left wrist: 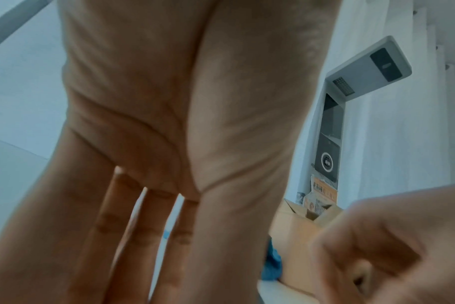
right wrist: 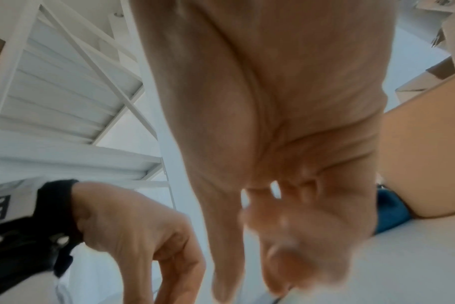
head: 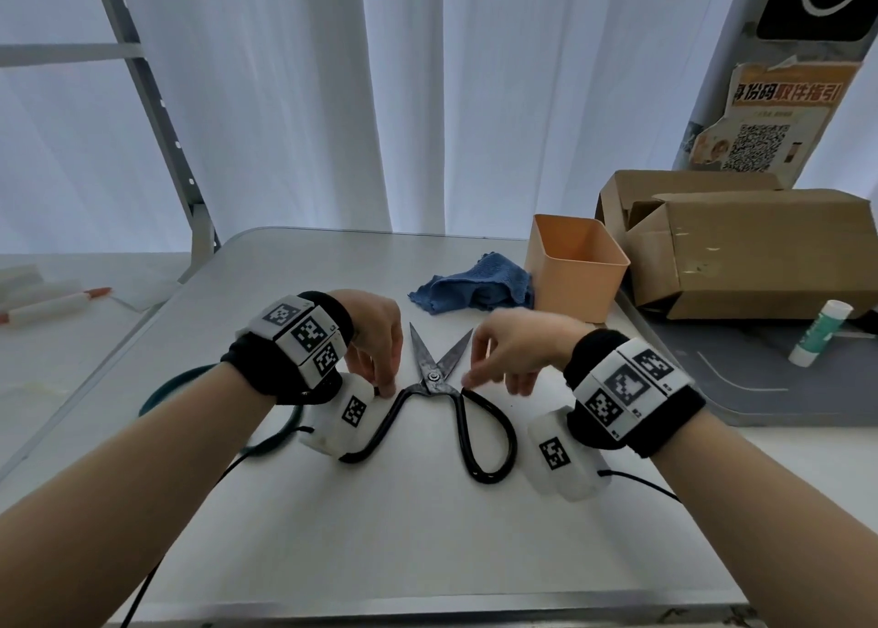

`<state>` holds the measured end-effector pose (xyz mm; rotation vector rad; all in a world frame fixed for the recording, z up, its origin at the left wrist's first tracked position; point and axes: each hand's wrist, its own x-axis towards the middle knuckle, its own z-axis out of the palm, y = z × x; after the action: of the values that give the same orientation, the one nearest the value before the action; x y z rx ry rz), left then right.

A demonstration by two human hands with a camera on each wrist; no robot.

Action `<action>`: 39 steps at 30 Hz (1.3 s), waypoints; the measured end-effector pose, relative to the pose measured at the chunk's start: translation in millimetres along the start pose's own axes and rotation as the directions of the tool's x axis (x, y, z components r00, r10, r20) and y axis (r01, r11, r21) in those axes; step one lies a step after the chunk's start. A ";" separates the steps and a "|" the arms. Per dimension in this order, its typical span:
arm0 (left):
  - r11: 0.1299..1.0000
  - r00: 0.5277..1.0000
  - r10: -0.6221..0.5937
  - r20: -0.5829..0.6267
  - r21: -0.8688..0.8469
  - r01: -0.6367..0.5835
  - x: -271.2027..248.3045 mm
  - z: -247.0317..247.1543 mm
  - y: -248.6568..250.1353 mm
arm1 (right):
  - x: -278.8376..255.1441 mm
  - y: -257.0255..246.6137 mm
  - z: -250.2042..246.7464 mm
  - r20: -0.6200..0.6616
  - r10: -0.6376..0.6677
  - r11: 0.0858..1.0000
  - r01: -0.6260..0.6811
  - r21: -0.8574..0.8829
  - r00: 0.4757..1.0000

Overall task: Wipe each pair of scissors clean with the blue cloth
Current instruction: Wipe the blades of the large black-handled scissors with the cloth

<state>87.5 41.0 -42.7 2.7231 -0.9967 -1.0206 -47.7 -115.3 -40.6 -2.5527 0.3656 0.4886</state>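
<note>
A large pair of scissors (head: 434, 380) with black loop handles lies on the white table (head: 380, 532), its dark blades spread and pointing away from me. My left hand (head: 385, 387) pinches the left handle just below the pivot. My right hand (head: 468, 381) pinches the top of the right handle, its other fingers curled. The crumpled blue cloth (head: 475, 285) lies beyond the blades, apart from both hands; the blue cloth (right wrist: 392, 214) also shows in the right wrist view. The teal handle loop (head: 166, 385) of another pair of scissors shows under my left wrist.
An orange square container (head: 575, 271) stands right of the cloth. An open cardboard box (head: 760, 247) and a glue stick (head: 817, 333) lie on a grey mat at the far right. A metal rack leg (head: 199, 228) stands at the table's back left.
</note>
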 end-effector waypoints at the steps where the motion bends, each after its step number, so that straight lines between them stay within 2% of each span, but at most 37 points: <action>1: 1.000 1.000 0.007 -0.011 -0.014 -0.007 -0.9 -4.5 -0.2 | 1.5 0.1 -7.8 -0.068 -0.024 1.000 0.024 -0.009 0.997; 3: 0.996 0.997 0.029 -0.072 -0.078 -0.035 -2.0 -15.3 0.6 | 8.2 -1.1 -24.6 -0.217 -0.060 0.998 0.065 0.017 0.974; 5: 0.985 0.984 0.046 -0.170 -0.154 -0.073 -0.8 -25.1 3.8 | 17.5 -4.2 -37.0 -0.309 -0.062 0.995 0.081 0.051 0.949; 9: 0.963 0.942 0.082 -0.325 -0.217 -0.159 13.4 -34.1 16.1 | 46.6 -4.8 -43.0 -0.307 0.005 0.999 0.007 0.036 0.952; 13: 0.963 0.917 0.134 -0.376 -0.169 -0.209 33.6 -32.3 28.2 | 60.6 -1.3 -34.4 -0.300 0.058 0.993 -0.087 -0.085 0.952; 15: 0.973 0.912 0.139 -0.386 -0.117 -0.198 41.5 -29.9 33.3 | 60.8 2.8 -33.4 -0.333 0.065 0.994 -0.092 -0.065 0.941; 18: 0.979 0.888 0.153 -0.433 -0.057 -0.196 52.3 -27.8 38.3 | 57.9 10.8 -38.1 -0.473 0.060 0.995 -0.014 0.101 0.879; 21: 0.958 0.825 0.169 -0.539 -0.107 -0.266 58.3 -30.6 43.0 | 48.2 14.5 -45.2 -0.610 0.068 0.970 0.090 0.225 0.790; 24: 0.899 0.707 0.163 -0.688 -0.192 -0.394 52.2 -35.0 51.6 | 38.4 18.3 -50.1 -0.710 0.056 0.965 0.143 0.218 0.702; 26: 0.850 0.634 0.211 -0.744 -0.181 -0.494 43.6 -37.9 59.2 | 35.7 19.8 -52.6 -0.701 0.034 0.968 0.150 0.199 0.713; 28: 0.803 0.596 0.252 -0.762 -0.180 -0.569 33.9 -40.7 66.5 | 35.7 18.4 -53.0 -0.655 0.022 0.962 0.163 0.220 0.755; 29: 0.783 0.584 0.259 -0.769 -0.187 -0.594 30.2 -42.7 68.8 | 35.9 16.6 -52.2 -0.656 0.027 0.959 0.166 0.231 0.754; 32: 0.763 0.557 0.244 -0.794 -0.198 -0.615 22.9 -48.8 69.3 | 34.0 9.9 -49.8 -0.711 0.073 0.938 0.194 0.287 0.700; 35: 0.814 0.552 0.189 -0.812 -0.185 -0.551 18.1 -51.6 62.8 | 31.2 6.1 -52.4 -0.723 0.135 0.833 0.317 0.453 0.678; 36: 0.844 0.572 0.167 -0.803 -0.183 -0.505 17.1 -51.2 58.9 | 31.3 6.7 -54.5 -0.738 0.162 0.819 0.328 0.470 0.655; 37: 0.871 0.617 0.153 -0.772 -0.190 -0.454 16.1 -50.0 54.3 | 30.6 6.7 -57.4 -0.756 0.186 0.816 0.329 0.474 0.627; 39: 0.928 0.773 0.155 -0.615 -0.179 -0.328 12.6 -45.7 43.2 | 29.7 7.5 -62.0 -0.795 0.227 0.817 0.335 0.470 0.562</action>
<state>98.7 -7.7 -2.4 2.3405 -0.9556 -0.1973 -6.9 -159.1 -6.1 -1.9710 0.6332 -0.8405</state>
